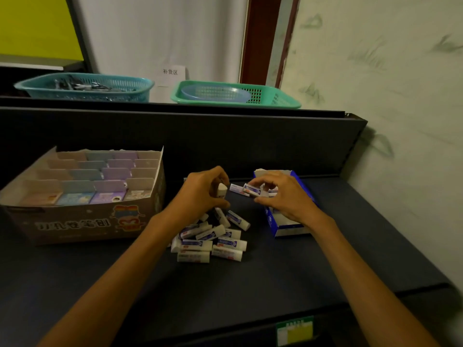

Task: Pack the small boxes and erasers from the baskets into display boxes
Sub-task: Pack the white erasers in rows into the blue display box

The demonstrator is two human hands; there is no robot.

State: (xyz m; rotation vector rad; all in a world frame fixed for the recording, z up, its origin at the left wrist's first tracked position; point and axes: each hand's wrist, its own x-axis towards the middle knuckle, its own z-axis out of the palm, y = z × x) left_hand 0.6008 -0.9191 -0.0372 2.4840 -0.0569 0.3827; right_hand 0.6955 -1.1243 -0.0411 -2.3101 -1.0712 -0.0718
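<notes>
White sleeved erasers (pixel 210 239) heaped loose, blue display box (pixel 280 225) beside (partly filled), compartmented box (pixel 82 216) left

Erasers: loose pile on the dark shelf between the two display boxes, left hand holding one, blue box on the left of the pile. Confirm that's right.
Not quite. The blue box stands to the right of the pile, under the right hand; the box on the left is the brown cardboard one. The rest holds: the pile lies on the shelf between them, and the left hand holds an eraser. The head view shows it.
</notes>
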